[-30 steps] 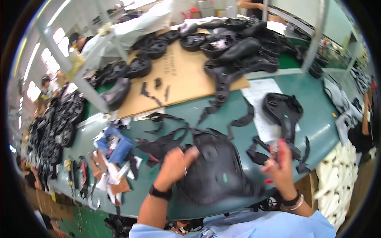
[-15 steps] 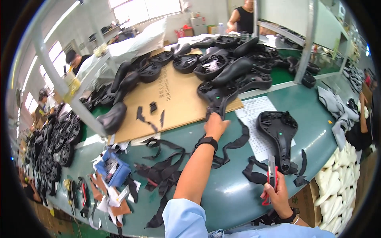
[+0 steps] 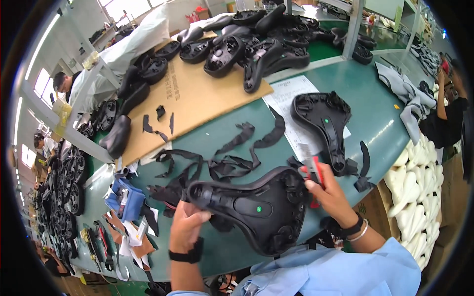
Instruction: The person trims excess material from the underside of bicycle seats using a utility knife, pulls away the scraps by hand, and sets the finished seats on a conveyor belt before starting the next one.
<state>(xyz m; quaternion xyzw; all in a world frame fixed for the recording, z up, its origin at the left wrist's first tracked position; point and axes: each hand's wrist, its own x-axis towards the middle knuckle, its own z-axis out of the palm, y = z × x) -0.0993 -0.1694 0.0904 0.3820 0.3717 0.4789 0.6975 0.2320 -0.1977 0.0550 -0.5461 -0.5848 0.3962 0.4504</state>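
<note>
A black bicycle saddle (image 3: 256, 209), underside up with a small green dot, lies across the front of me above the bench. My left hand (image 3: 189, 222) grips its narrow nose, thumb on the near side. Beside its wide end, my right hand (image 3: 326, 190) is closed around a red utility knife (image 3: 315, 175), whose pale blade end points away from me. A second saddle (image 3: 323, 126) rests underside up on a printed white sheet (image 3: 291, 89), just beyond the knife. Black fabric strips (image 3: 232, 160) lie tangled behind the held saddle.
Many saddles (image 3: 222, 54) are heaped at the back, partly on a cardboard sheet (image 3: 197, 93). A blue box (image 3: 124, 200) and scraps sit at the left. Grey fabric (image 3: 402, 93) hangs over the right edge near white foam pieces (image 3: 414, 197). Metal posts (image 3: 353, 29) rise from the green bench.
My left hand has pulled a saddle from the far pile toward me, and it now lies before me. My right hand, still holding the knife, has moved up and slightly left in view.
</note>
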